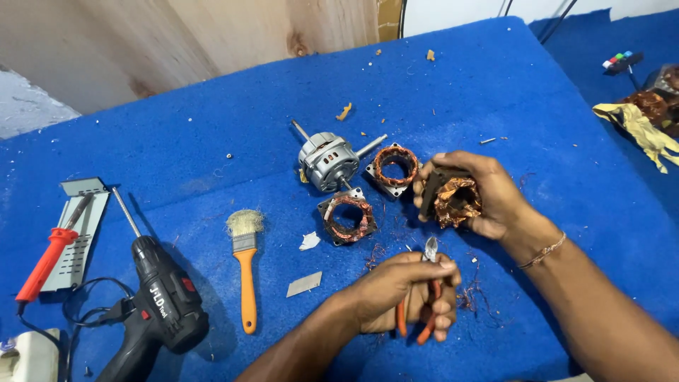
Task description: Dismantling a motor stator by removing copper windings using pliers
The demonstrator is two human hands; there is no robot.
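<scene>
The right hand (488, 194) holds a stator (453, 198) just above the blue worktop (212, 141), its grip wrapped around it; the dark square frame has tangled copper winding. The left hand (407, 290) has its grip pressed around orange-handled cutters (426, 297), just below the stator.

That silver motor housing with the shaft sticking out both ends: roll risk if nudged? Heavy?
The silver motor housing is round-bodied and lies on its side, so a nudge would probably roll it, though the blue cloth may damp that. All metal, so likely heavy for its size. The shaft looks stiff.
</scene>
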